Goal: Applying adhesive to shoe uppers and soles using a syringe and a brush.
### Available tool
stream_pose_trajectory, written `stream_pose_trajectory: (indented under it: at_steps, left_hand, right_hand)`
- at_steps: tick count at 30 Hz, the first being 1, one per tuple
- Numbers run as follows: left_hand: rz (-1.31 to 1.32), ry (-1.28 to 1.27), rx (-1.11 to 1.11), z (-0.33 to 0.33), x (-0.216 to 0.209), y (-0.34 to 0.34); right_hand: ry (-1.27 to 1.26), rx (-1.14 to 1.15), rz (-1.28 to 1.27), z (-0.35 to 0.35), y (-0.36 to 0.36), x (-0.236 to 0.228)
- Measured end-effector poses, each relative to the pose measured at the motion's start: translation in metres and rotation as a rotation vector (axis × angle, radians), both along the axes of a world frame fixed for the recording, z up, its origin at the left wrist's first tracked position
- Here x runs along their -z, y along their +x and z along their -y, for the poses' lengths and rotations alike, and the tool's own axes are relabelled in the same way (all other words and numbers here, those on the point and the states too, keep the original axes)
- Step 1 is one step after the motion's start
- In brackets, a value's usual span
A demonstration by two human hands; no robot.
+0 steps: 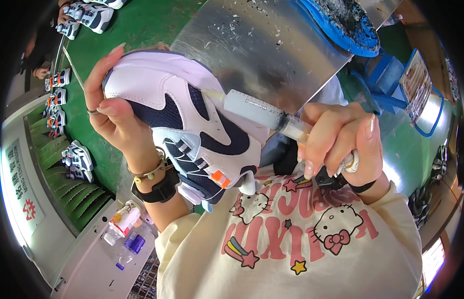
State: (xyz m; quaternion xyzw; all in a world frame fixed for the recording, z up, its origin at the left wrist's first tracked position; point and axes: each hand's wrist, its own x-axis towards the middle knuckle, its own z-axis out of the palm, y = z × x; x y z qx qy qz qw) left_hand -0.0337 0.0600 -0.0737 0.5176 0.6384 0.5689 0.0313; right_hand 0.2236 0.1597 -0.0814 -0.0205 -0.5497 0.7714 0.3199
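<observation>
So your left hand (112, 107) has the white and navy sneaker (182, 124) lifted up close to the camera, fingers curled over the heel end and thumb pressed on the side panel, so it's a firm grip. There's a ring on one of those fingers and a dark watch (159, 189) plus a beaded bracelet (150, 172) on that wrist. The shoe is tilted, toe end pointing down toward your chest, with a small orange tab (218, 177) near the laces, well below your fingertips.

Your right hand (339, 142) is wrapped tight around the back end of a plastic syringe (257, 110) with whitish stuff in it. The nozzle runs out from your fingers to the left and its tip is touching the upper side of the sneaker, right where the white panel meets the navy one. You've also got something small and black (326, 177) tucked under the same hand, can't tell what it is.

Behind your knuckles there's a shiny metal sheet (262, 45) speckled with bits, and a blue sole (341, 22) lying on it further up. Way off past your left fingers, a green conveyor (137, 25) carries more sneakers (75, 159) in a row. Below your left wrist a couple of small bottles (125, 226) sit on a grey ledge.
</observation>
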Motion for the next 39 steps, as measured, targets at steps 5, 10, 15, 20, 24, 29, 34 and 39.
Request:
stream_pose_trajectory:
  at_steps: [5,10,15,20,24,29,34,39]
  left_hand:
    - [-0.050,-0.005,-0.028,-0.003,-0.001,0.006]
    - [-0.048,-0.002,-0.031,-0.002,0.004,0.008]
    - [-0.041,-0.016,-0.064,0.002,0.006,0.005]
    - [-0.037,-0.032,-0.088,0.006,0.007,0.002]
    - [-0.048,-0.018,-0.102,0.010,0.008,-0.001]
    - [-0.012,-0.008,-0.107,0.017,0.012,-0.004]
    - [0.303,-0.040,-0.207,0.021,0.021,0.002]
    - [0.559,-0.166,-0.460,0.037,0.032,0.011]
  right_hand:
    - [-0.050,0.018,-0.015,0.003,0.003,0.004]
    - [-0.055,0.032,0.007,0.007,0.009,0.010]
    - [-0.056,-0.019,0.000,0.013,0.020,0.015]
    - [-0.054,-0.024,0.019,0.017,0.034,0.018]
    - [-0.029,-0.048,0.085,0.016,0.042,0.012]
    - [-0.015,-0.042,0.119,0.017,0.050,0.011]
    - [-0.055,0.003,0.094,0.022,0.054,0.018]
    - [-0.078,0.017,0.186,0.027,0.042,0.025]
